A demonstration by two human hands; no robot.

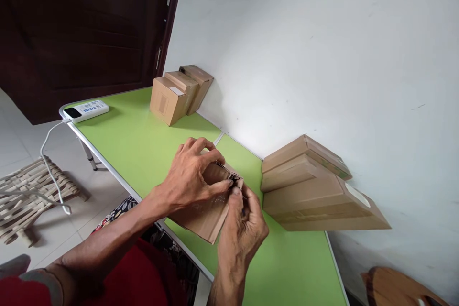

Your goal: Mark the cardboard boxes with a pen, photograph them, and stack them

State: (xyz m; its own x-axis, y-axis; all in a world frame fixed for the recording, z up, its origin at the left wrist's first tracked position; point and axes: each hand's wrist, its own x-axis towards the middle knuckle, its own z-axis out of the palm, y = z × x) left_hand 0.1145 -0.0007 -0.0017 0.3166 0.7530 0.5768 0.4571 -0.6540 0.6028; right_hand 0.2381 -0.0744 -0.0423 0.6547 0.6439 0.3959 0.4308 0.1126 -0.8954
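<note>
A small brown cardboard box [206, 220] is tilted between my hands, over the near edge of the green table. My left hand [195, 174] lies across its top, with the fingers curled over the far side and the thumb pressed at the upper right corner. At that same corner my right hand [244, 222] pinches the cardboard edge between thumb and fingers. The corner looks torn or creased, with a dark gap showing between the two thumbs. My fingers hide much of the box's top and far side.
Several cardboard boxes [167, 100] stand by the wall at the table's far end. Larger cartons [315, 201] lean at the right. A white device [88, 110] with a cable rests at the left corner of the green table [129, 138]. A woven stool [39, 196] stands below.
</note>
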